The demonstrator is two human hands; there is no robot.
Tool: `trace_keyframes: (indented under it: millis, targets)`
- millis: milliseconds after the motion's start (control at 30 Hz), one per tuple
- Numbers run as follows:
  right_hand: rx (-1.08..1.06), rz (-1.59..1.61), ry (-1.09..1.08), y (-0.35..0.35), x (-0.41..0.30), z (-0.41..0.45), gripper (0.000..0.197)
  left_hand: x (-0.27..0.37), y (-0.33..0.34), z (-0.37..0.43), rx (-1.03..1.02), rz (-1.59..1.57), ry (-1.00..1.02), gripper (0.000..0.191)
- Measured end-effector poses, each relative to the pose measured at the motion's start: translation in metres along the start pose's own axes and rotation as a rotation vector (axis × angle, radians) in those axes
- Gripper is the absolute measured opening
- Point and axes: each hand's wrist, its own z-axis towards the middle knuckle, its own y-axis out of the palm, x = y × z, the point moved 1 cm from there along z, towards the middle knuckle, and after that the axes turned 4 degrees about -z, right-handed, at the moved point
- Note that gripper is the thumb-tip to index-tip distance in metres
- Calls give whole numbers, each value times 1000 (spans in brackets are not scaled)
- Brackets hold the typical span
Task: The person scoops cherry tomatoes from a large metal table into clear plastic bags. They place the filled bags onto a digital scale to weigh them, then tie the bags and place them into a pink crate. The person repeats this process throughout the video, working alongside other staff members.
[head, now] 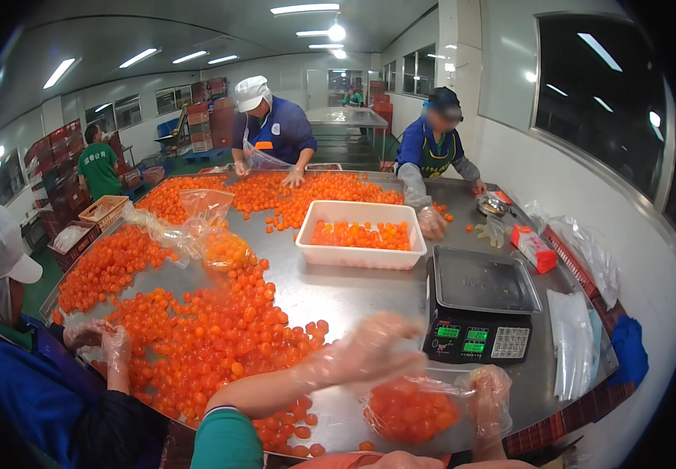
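My left hand (367,349), in a clear plastic glove and blurred by motion, is above the steel table with its fingers apart. I see nothing held in it. My right hand (490,390), also gloved, grips the edge of a clear plastic bag (452,384). Inside the bag lie many round orange egg yolks (411,410), resting low in front of me. Left of my hands spreads a large pile of loose yolks (221,334). Just beyond the bag stands a black digital scale (478,340) with a bare metal pan (484,281) and lit green displays.
A white plastic tub (361,258) holding yolks stands mid-table. A filled bag (226,249) lies on the left. Flat plastic bags (570,343) and a red packet (533,249) lie right. Co-workers stand at the left (27,352), far side (273,129) and right (435,140).
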Motion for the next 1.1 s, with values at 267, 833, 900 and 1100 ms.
trace_keyframes:
  millis: [267,833,900,1100]
  targets:
    - [-51,41,26,-2,16,-4,20,36,65,38,-300,-190,118,14]
    - [-75,-35,-32,13,19,1,24,11,47,-2,-122,93,213,13]
    - [-85,-32,-38,16,18,2,25,4,29,-12,-166,143,148,13]
    - [-50,-42,-50,4,19,-2,26,-22,-5,-40,-263,313,-1,15]
